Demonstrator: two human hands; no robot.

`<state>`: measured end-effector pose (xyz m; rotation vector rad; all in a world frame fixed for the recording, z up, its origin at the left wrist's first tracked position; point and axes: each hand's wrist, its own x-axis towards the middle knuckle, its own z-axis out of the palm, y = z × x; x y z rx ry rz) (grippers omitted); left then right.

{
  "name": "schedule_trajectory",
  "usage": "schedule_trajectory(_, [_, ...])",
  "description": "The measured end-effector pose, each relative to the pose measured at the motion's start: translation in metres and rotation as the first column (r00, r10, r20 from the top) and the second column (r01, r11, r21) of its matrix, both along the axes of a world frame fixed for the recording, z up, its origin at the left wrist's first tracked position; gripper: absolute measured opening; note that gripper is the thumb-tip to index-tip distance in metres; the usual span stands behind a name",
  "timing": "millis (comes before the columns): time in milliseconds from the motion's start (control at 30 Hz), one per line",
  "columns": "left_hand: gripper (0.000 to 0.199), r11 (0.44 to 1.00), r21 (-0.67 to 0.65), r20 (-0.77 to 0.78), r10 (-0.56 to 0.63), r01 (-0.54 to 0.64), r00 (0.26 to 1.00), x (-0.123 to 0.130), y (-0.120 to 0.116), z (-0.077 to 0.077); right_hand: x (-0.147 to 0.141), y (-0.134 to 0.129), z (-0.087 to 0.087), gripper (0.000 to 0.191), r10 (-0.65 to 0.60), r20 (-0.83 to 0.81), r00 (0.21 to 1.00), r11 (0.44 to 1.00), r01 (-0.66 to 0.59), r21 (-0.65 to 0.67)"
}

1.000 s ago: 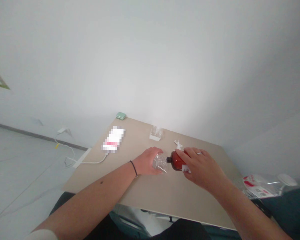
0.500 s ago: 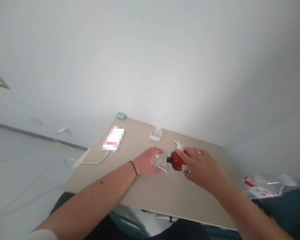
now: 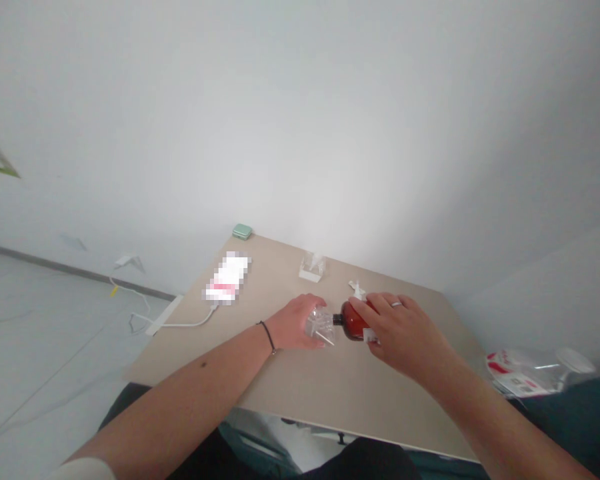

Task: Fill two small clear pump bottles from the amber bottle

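white-grey wall [image 3: 300, 120] fills the upper half of the view, and a pale grey floor [image 3: 45, 373] spreads across the lower left. a thin white cable [image 3: 180, 325] runs along a beige laminate tabletop [image 3: 300, 393]. well back on that tabletop stand a clear block on a white base [image 3: 312, 268] and a pixelated white-and-red item [image 3: 227, 278], too blurred to name, with a small mint-green case [image 3: 242, 231] at the far edge. a crumpled clear plastic bag with red print [image 3: 523, 373] lies beyond the tabletop's right edge.

both bare arms reach in from below. the left hand [image 3: 293, 325], with a black cord bracelet at its wrist, has its fingers [image 3: 313, 312] curled round a clear plastic piece [image 3: 321, 327]. the right hand [image 3: 407, 337], wearing a ring, has its fingers [image 3: 383, 308] spread over a dark amber bottle [image 3: 354, 321] held on its side, with a white label [image 3: 370, 335] showing below them. the clear piece meets the bottle's black neck [image 3: 338, 319], though i cannot tell whether it is fastened there or only touching. a small white scrap [image 3: 357, 290] lies just behind the bottle. against the frame a second ago, both hands and the bottle sit almost where they were, with the right hand only slightly shifted.
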<state>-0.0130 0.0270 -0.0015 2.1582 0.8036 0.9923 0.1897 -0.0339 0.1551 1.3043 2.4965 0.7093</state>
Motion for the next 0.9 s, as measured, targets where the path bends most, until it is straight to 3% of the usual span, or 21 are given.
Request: schedule_trajectory(900, [0.075, 1.000, 0.002, 0.019, 0.009, -0.009, 1.000, -0.0005, -0.0005, 0.0013, -0.0087, 0.0033, 0.0061, 0.041, 0.040, 0.072, 0.997, 0.999, -0.041, 0.010])
